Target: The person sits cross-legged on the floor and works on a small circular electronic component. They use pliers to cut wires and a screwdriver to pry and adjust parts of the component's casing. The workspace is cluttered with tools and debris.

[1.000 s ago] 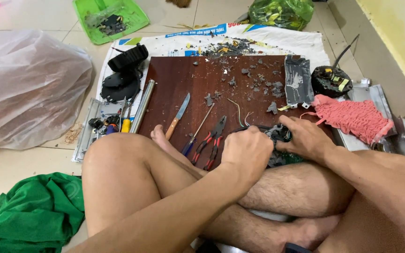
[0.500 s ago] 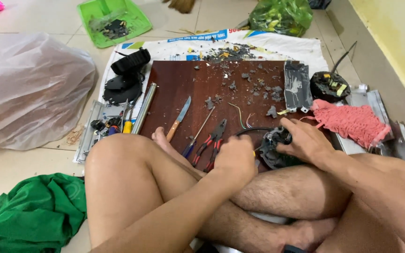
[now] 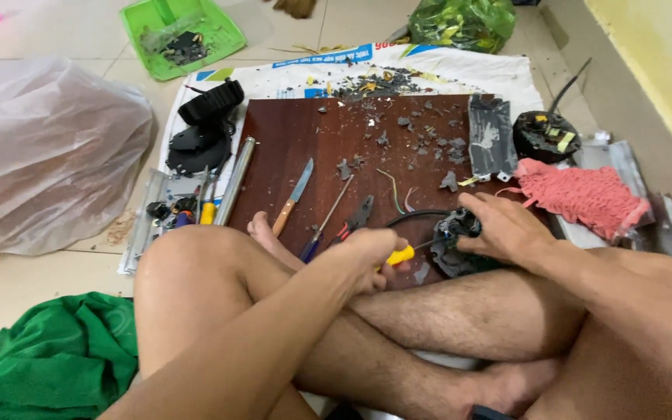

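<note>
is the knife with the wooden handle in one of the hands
No, the knife lies on the brown board, apart from both hands.

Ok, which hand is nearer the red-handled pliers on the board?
Left. The left hand, holding a yellow-handled screwdriver, sits just right of the pliers; the right hand is farther right, on the black part.

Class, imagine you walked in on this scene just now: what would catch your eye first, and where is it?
First, the two hands at the near edge of the dark wooden board: the left hand grips a yellow-handled screwdriver, the right hand steadies a dark wired device. Grey debris scatters the board's far end, and a green tray sits beyond on the tiles.
</note>
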